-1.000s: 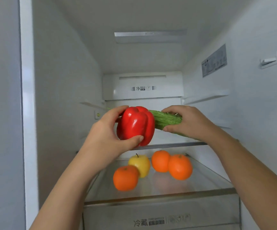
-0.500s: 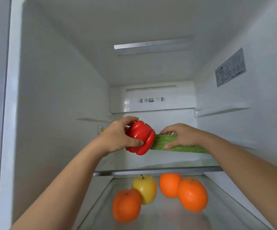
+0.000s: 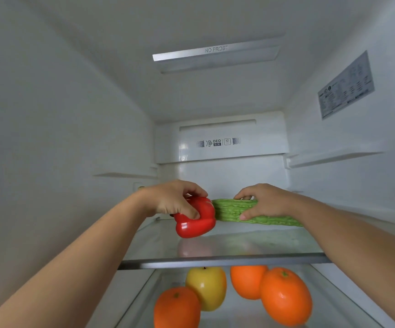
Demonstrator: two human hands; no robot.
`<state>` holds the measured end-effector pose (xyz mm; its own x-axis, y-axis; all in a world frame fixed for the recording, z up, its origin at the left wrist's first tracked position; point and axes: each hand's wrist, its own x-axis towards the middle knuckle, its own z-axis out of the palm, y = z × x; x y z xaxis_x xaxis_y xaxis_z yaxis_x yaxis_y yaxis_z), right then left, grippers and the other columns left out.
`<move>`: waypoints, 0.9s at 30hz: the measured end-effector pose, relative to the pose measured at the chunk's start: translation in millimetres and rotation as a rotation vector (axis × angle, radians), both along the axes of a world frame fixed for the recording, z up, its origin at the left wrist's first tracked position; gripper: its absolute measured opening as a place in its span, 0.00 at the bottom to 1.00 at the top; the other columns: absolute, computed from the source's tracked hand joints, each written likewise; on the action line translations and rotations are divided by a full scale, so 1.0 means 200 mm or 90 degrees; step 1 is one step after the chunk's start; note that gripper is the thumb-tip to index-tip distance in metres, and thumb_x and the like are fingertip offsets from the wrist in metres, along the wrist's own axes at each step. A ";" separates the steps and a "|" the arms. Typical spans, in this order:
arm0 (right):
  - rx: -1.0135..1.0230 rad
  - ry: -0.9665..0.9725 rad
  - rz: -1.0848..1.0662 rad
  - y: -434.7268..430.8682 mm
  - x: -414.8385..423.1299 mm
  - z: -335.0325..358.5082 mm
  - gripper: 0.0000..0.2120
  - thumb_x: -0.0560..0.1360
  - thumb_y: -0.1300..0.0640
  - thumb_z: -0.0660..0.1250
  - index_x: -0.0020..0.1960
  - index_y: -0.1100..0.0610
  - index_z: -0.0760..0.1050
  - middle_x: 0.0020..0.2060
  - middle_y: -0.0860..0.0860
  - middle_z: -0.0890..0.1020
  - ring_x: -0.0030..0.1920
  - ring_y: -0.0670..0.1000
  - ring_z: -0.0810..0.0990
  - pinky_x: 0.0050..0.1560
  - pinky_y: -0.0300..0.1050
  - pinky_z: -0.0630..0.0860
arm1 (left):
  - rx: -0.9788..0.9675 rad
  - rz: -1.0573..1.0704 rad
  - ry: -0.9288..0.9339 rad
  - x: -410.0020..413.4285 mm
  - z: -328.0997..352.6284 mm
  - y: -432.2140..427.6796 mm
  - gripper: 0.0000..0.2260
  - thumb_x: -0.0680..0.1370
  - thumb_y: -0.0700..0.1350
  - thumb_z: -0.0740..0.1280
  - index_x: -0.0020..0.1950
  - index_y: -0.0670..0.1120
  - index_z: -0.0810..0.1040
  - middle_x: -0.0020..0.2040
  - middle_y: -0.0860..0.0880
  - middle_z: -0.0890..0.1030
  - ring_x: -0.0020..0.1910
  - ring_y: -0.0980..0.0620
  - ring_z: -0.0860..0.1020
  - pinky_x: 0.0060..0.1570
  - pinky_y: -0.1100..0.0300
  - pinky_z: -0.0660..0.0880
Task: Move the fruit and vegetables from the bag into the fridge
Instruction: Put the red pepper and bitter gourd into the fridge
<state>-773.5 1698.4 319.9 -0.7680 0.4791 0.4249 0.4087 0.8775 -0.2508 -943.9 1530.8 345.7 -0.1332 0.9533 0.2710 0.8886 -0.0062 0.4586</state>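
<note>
Both my arms reach into the open fridge. My left hand grips a shiny red bell pepper from above, low over the upper glass shelf. My right hand is closed around a bumpy green bitter gourd, which lies lengthwise on or just over the same shelf, its left end touching the pepper. On the shelf below sit a yellow apple and three oranges. The bag is out of view.
White fridge walls close in left and right, with empty shelf rails above my hands. The back panel carries a deodoriser label. A light strip is in the ceiling, and a sticker is on the right wall.
Both hands have pushed deeper into the fridge and lower, bringing the pepper and the gourd down to the upper glass shelf. My view has moved closer and tilted up.
</note>
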 end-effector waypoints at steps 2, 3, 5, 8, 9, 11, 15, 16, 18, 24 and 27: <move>0.001 -0.021 0.003 0.00 0.00 0.00 0.27 0.69 0.51 0.73 0.66 0.51 0.69 0.61 0.52 0.73 0.53 0.45 0.68 0.53 0.36 0.64 | 0.014 -0.021 -0.020 -0.01 -0.02 0.02 0.26 0.61 0.45 0.72 0.59 0.54 0.74 0.54 0.54 0.75 0.51 0.55 0.76 0.48 0.63 0.75; 0.002 -0.031 0.003 0.00 -0.01 -0.01 0.27 0.69 0.51 0.72 0.66 0.51 0.69 0.61 0.52 0.73 0.53 0.45 0.68 0.53 0.36 0.64 | 0.025 -0.029 -0.026 -0.01 -0.04 0.03 0.27 0.60 0.46 0.71 0.59 0.54 0.74 0.53 0.55 0.76 0.50 0.57 0.76 0.47 0.66 0.75; -0.004 -0.034 0.006 0.00 -0.01 -0.01 0.26 0.69 0.52 0.72 0.65 0.51 0.70 0.59 0.51 0.73 0.53 0.45 0.68 0.52 0.36 0.64 | 0.055 -0.041 -0.031 -0.02 -0.07 0.04 0.27 0.60 0.47 0.71 0.59 0.54 0.73 0.54 0.55 0.76 0.49 0.59 0.76 0.45 0.70 0.74; -0.016 -0.016 0.014 0.01 0.00 -0.01 0.23 0.70 0.53 0.72 0.63 0.52 0.72 0.58 0.51 0.74 0.53 0.44 0.70 0.55 0.37 0.66 | 0.089 -0.049 -0.038 -0.04 -0.10 0.04 0.27 0.60 0.48 0.72 0.59 0.54 0.73 0.55 0.55 0.76 0.50 0.60 0.76 0.44 0.74 0.73; -0.022 -0.006 0.018 0.01 0.00 -0.01 0.22 0.69 0.53 0.72 0.62 0.52 0.73 0.58 0.51 0.75 0.53 0.44 0.71 0.56 0.37 0.66 | 0.094 -0.053 -0.044 -0.04 -0.10 0.04 0.27 0.60 0.48 0.72 0.59 0.54 0.73 0.55 0.55 0.76 0.50 0.60 0.76 0.43 0.75 0.73; -0.044 0.020 0.027 0.01 0.01 -0.02 0.22 0.69 0.53 0.73 0.61 0.51 0.73 0.57 0.50 0.75 0.53 0.44 0.72 0.54 0.37 0.67 | 0.096 -0.061 -0.060 -0.04 -0.09 0.03 0.28 0.60 0.48 0.72 0.59 0.54 0.72 0.54 0.57 0.75 0.49 0.61 0.76 0.42 0.75 0.72; -0.061 0.082 0.039 -0.03 0.04 -0.02 0.20 0.69 0.53 0.72 0.60 0.51 0.74 0.55 0.48 0.78 0.53 0.47 0.75 0.49 0.37 0.70 | 0.108 -0.037 -0.033 -0.03 -0.10 0.01 0.31 0.63 0.48 0.75 0.65 0.53 0.69 0.60 0.55 0.73 0.53 0.60 0.74 0.43 0.78 0.70; -0.058 0.100 0.037 -0.05 0.04 -0.01 0.19 0.70 0.53 0.72 0.59 0.51 0.75 0.54 0.47 0.78 0.53 0.47 0.75 0.50 0.38 0.72 | 0.113 -0.021 -0.007 -0.03 -0.10 0.00 0.32 0.65 0.48 0.76 0.67 0.53 0.68 0.62 0.54 0.72 0.55 0.57 0.74 0.44 0.78 0.69; -0.039 0.134 0.035 -0.08 0.05 0.00 0.15 0.70 0.53 0.71 0.56 0.51 0.76 0.53 0.48 0.79 0.51 0.47 0.76 0.51 0.40 0.72 | 0.128 0.006 0.028 -0.03 -0.10 -0.02 0.34 0.65 0.51 0.75 0.69 0.54 0.66 0.65 0.54 0.70 0.61 0.55 0.70 0.50 0.70 0.67; -0.022 0.212 0.043 -0.34 0.04 -0.01 0.13 0.71 0.51 0.70 0.54 0.52 0.77 0.50 0.48 0.80 0.52 0.48 0.77 0.52 0.40 0.71 | 0.231 0.066 0.079 0.04 -0.15 -0.14 0.24 0.73 0.48 0.70 0.67 0.50 0.69 0.65 0.51 0.73 0.63 0.51 0.70 0.58 0.59 0.67; 0.054 0.241 0.036 -0.52 0.02 -0.11 0.13 0.71 0.49 0.69 0.55 0.51 0.77 0.51 0.48 0.80 0.53 0.48 0.75 0.54 0.44 0.71 | 0.317 0.126 0.153 0.11 -0.21 -0.22 0.20 0.74 0.49 0.67 0.66 0.51 0.71 0.65 0.50 0.74 0.61 0.50 0.72 0.57 0.59 0.68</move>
